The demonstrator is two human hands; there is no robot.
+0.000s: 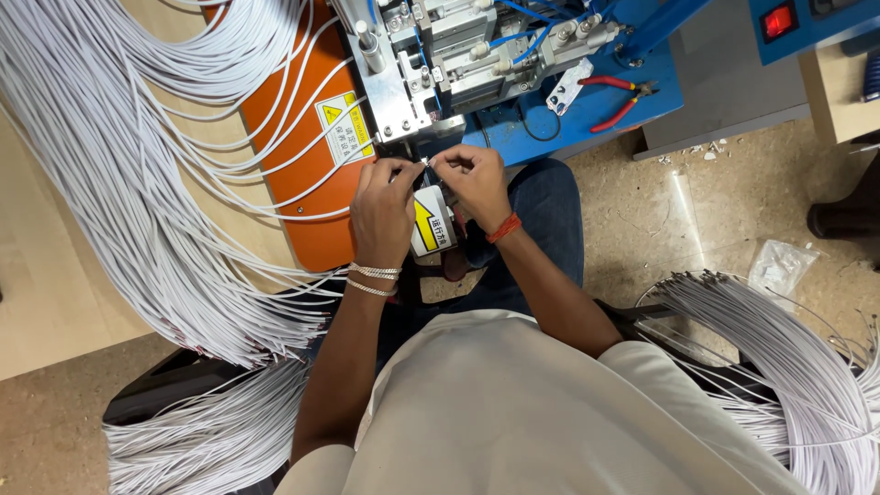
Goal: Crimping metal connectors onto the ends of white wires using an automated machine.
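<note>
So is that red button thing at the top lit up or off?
Lit, it seems: the red switch on the blue box glows brighter than its dark frame.

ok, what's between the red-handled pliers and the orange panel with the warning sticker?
Head view: the grey metal mechanism of the machine, with blue tubing, stands between the pliers and the orange panel.

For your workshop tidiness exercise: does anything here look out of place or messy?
Yes. Red-handled pliers lie loose on the blue machine base, and small scraps plus a crumpled clear bag litter the floor.
</note>
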